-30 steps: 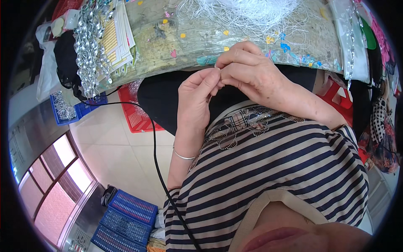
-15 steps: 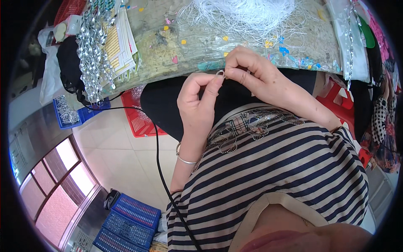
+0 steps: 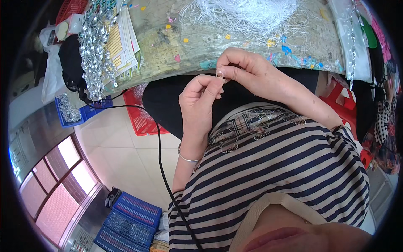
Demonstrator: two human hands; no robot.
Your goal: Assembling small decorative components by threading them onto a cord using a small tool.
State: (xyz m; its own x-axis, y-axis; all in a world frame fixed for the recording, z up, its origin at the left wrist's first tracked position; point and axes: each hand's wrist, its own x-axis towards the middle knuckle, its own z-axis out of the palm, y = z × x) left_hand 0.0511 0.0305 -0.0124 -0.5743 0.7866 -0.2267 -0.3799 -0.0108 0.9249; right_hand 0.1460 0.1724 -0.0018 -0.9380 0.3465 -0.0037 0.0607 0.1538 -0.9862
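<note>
A small pale ring [image 3: 220, 74] is pinched between the fingertips of both hands, just off the near edge of the table and over my lap. My left hand [image 3: 198, 101] holds it from below with thumb and forefinger. From the right, the thumb and forefinger of my right hand [image 3: 247, 69] close at the ring's upper side. The fingertips nearly meet, so part of the ring and anything fine attached to it stay hidden. On the table beyond my hands lies a loose heap of white cord [image 3: 247, 14].
Strands of clear faceted beads [image 3: 94, 54] hang over the table's left edge beside papers [image 3: 126, 46]. Another bead strand [image 3: 351, 46] hangs at the right. A black cable [image 3: 160, 147] runs past my left arm. A red basket [image 3: 140, 119] and blue trays [image 3: 130, 220] are on the floor.
My right hand has shifted slightly left and closer over the ring, while the left fingertips have dropped a little. The ring now shows lower between them.
</note>
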